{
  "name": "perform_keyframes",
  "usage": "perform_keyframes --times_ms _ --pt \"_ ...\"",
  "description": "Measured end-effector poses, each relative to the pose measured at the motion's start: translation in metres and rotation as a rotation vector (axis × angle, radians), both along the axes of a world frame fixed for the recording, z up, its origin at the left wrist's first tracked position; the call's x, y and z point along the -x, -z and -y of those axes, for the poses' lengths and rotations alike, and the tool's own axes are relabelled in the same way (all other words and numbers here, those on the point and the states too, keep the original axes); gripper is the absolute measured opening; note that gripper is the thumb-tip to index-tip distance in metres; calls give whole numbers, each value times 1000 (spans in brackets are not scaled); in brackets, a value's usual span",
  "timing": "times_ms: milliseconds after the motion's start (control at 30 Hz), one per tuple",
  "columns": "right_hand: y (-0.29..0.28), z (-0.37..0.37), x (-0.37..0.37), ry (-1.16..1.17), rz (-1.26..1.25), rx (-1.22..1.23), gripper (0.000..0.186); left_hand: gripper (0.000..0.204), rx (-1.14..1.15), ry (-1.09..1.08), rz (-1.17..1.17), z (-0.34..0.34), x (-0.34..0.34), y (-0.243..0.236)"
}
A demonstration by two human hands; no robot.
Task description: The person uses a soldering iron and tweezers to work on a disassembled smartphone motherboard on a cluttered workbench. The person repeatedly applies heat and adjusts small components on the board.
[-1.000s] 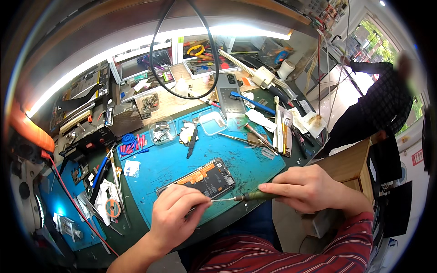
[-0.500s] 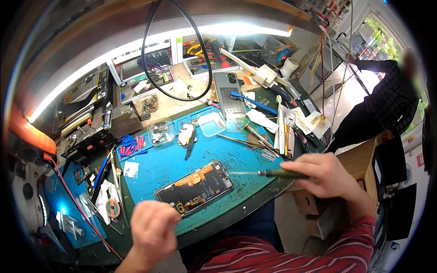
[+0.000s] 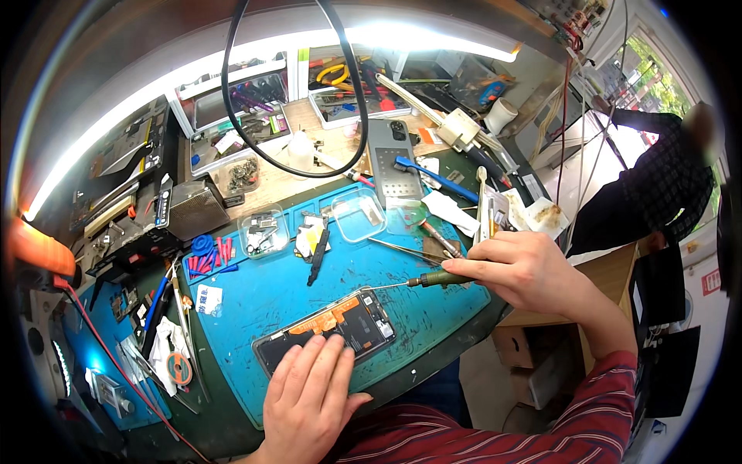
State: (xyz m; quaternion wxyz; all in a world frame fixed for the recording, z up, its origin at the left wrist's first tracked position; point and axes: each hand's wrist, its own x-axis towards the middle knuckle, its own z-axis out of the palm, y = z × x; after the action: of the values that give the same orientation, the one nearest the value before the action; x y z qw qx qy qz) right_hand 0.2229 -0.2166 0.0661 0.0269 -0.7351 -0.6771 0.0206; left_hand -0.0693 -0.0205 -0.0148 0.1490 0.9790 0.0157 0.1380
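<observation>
An opened smartphone (image 3: pixel 359 325) lies on the blue work mat (image 3: pixel 232 309), its dark inside and orange flex parts showing. My left hand (image 3: pixel 309 390) rests on its lower left part with the fingers stretched out flat, covering that end. In my right hand (image 3: pixel 518 267) is a screwdriver (image 3: pixel 429 280) with a green handle, held between thumb and fingers. Its thin shaft points left, and the tip is at the phone's upper edge; whether it sits in a screw is too small to tell.
Behind the phone stand clear plastic boxes (image 3: pixel 263 230) and a black strip-like part (image 3: pixel 318 259). Farther back lie a grey phone back (image 3: pixel 393 158) and a blue brush (image 3: pixel 437 179). A black cable loop (image 3: pixel 290 166) hangs in front. Another person (image 3: pixel 657 174) stands at the right.
My left hand has come down onto the phone, opening from a closed shape. The screwdriver has shifted left and up, its tip now at the phone's upper edge.
</observation>
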Motion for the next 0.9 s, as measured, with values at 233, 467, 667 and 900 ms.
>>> perform_keyframes --times_ms 233,467,667,900 --pt "-4 -8 -9 -20 31 30 49 67 18 -19 -52 -6 -4 10" --pt "-10 -11 -7 -25 20 61 49 67 30 -6 -42 -9 -4 13" --pt "-17 -21 -9 -47 6 78 47 66 16 -9 -27 -8 -4 14" --pt "-16 -29 -15 -110 29 69 46 67 0 -7 -24 -7 -4 15"
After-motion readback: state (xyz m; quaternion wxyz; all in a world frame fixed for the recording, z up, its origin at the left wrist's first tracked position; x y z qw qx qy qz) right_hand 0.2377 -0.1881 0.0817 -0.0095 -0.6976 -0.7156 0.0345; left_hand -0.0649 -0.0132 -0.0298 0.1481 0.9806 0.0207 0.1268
